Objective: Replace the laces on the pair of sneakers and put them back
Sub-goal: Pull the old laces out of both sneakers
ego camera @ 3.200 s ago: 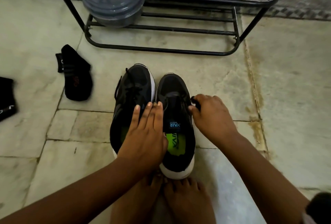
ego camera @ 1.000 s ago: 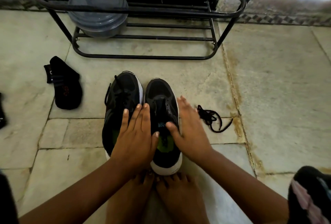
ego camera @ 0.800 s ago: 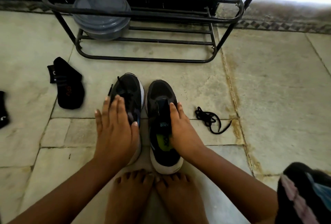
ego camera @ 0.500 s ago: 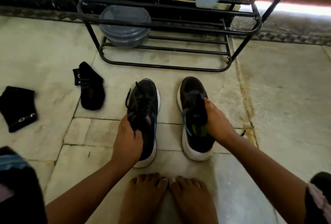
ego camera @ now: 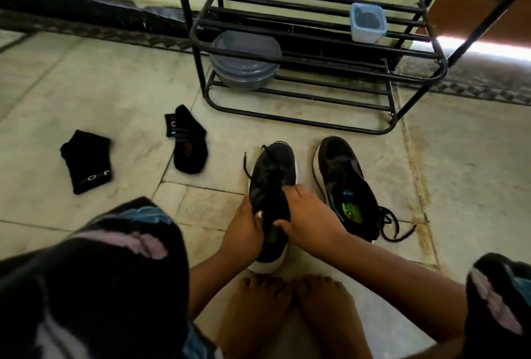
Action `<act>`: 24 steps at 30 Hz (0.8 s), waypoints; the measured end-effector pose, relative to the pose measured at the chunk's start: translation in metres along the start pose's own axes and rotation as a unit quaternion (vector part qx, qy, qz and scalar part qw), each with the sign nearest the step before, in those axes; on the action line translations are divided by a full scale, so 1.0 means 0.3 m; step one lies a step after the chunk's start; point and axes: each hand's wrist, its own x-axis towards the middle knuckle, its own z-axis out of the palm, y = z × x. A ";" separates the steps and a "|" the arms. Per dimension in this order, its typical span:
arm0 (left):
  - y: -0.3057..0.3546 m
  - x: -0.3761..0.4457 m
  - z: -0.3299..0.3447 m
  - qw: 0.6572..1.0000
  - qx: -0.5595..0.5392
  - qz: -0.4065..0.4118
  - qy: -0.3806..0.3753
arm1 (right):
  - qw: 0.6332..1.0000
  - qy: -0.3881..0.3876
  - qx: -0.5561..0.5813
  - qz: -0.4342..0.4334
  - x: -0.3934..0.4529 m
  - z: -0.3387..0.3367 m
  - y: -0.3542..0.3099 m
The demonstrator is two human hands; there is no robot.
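Bare feet [ego camera: 287,309] rest on the stone-tile floor [ego camera: 459,174]. Just beyond them, the left hand [ego camera: 244,232] and right hand [ego camera: 310,220] both grip the laced black mesh sneaker [ego camera: 273,174] at its tongue. The unlaced sneaker [ego camera: 344,186] stands just to the right, a loose lace [ego camera: 393,223] touching its outer side. Two black socks [ego camera: 189,143] lie well apart to the left. Bare floor separates the sneakers from the black tubular rack [ego camera: 301,71].

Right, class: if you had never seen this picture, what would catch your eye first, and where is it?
First, the two hands at the middle: the left hand and right hand hold the laced sneaker at its tongue. Right of it stands the unlaced sneaker, a loose black lace beside it. Two black socks lie at left before the black rack.
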 end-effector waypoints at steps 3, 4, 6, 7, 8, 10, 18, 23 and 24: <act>0.020 -0.011 -0.015 1.000 0.009 0.001 -0.010 | 0.998 0.007 0.057 0.020 0.004 0.019 0.029; 0.006 -0.006 -0.004 1.000 0.013 0.010 -0.004 | 0.997 0.012 0.072 0.020 0.005 0.026 0.029; 0.018 0.026 -0.016 0.999 0.028 0.023 0.002 | 0.996 0.023 0.089 0.012 0.008 0.040 0.024; 0.025 0.033 -0.023 0.999 0.046 0.028 0.003 | 0.995 0.029 0.096 0.007 0.012 0.047 0.026; 0.012 0.049 -0.025 0.997 0.059 0.045 0.008 | 0.994 0.035 0.105 0.005 0.015 0.054 0.030; 0.002 0.060 -0.036 0.996 0.065 0.049 0.019 | 0.989 0.042 0.142 0.010 0.015 0.063 0.047; -0.029 0.033 -0.021 0.998 -0.008 0.039 0.053 | 0.987 0.075 0.142 0.001 0.004 0.090 0.065; -0.036 0.027 -0.022 0.997 0.011 0.049 0.051 | 0.992 0.070 0.098 -0.027 0.003 0.086 0.049; -0.036 0.028 -0.021 0.997 0.016 0.049 0.052 | 0.992 0.074 0.093 -0.031 0.001 0.087 0.046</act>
